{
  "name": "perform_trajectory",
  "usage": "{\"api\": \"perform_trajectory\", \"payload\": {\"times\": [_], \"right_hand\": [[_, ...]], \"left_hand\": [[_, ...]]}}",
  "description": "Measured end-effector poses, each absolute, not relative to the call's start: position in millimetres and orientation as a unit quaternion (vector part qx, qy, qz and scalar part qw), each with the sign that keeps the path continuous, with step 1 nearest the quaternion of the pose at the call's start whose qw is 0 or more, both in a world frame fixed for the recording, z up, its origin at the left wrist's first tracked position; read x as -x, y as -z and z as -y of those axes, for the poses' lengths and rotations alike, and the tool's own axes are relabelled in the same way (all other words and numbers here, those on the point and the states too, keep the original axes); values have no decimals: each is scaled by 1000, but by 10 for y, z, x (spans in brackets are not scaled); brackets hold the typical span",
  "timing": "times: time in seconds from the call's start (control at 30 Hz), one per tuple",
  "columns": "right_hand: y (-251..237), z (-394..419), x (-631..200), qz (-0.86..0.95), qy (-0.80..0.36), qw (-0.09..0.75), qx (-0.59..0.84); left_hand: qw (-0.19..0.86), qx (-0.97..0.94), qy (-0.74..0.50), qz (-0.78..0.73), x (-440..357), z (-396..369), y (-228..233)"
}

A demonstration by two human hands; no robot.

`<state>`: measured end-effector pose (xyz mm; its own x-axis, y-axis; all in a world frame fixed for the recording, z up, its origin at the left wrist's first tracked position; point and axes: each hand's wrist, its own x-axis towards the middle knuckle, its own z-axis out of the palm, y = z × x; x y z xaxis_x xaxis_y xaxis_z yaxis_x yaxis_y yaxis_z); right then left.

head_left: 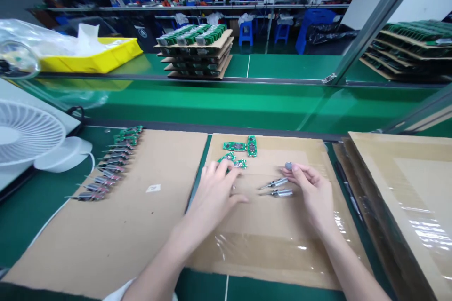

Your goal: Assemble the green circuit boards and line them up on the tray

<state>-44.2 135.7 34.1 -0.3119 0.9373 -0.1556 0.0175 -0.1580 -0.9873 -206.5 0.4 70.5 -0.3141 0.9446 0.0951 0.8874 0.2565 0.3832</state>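
Note:
My left hand (221, 188) is over the taped cardboard sheet (254, 218), its thumb apart from the fingers. Its fingertips reach to two small green circuit boards (241, 164), partly covering them; whether they touch is unclear. Just beyond lie two more green circuit boards, one sideways (234, 146) and one upright (252, 146). My right hand (314, 190) pinches a small round silver disc (288, 165) between thumb and fingers. Beside its fingers, two slim silver metal parts with thin pointed ends, an upper one (278, 182) and a lower one (280, 193), rest on the cardboard.
On the left cardboard (158, 235) stands a row of boards with metal parts (106, 176). A white fan (31, 136) is at far left. Stacked cardboard (399, 188) and a dark pen-like tool (349, 188) lie right. Board stacks (197, 51) and a yellow tray (92, 59) occupy the shelf.

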Motion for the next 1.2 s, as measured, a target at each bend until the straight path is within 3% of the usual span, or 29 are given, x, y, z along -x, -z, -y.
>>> {"api": "perform_trajectory", "payload": {"times": [0.1,0.2,0.33,0.4,0.5,0.73,1.2], "right_hand": [[-347,-1347,432,541,-597,381,453],[-379,-1303,415,564,-552,409,459],[-447,-1193,392,621,-483,451,421],[-480,-1131,388,666,-461,444,384],[-523,-1052,396,729,-435,417,324],[-580,-971,442,785,-368,422,264],[-574,-954,429,818,-326,423,214]], "left_hand": [[90,-579,-151,-796,2256,114,-736],[139,-533,-266,-791,2238,95,-745],[407,-334,-558,-642,1995,-51,-785],[545,-246,-614,-516,1872,-108,-790],[630,-168,-641,-405,1760,-140,-745],[675,-52,-668,-308,1710,-119,-610],[652,-101,-668,-344,1661,-158,-587]]}}
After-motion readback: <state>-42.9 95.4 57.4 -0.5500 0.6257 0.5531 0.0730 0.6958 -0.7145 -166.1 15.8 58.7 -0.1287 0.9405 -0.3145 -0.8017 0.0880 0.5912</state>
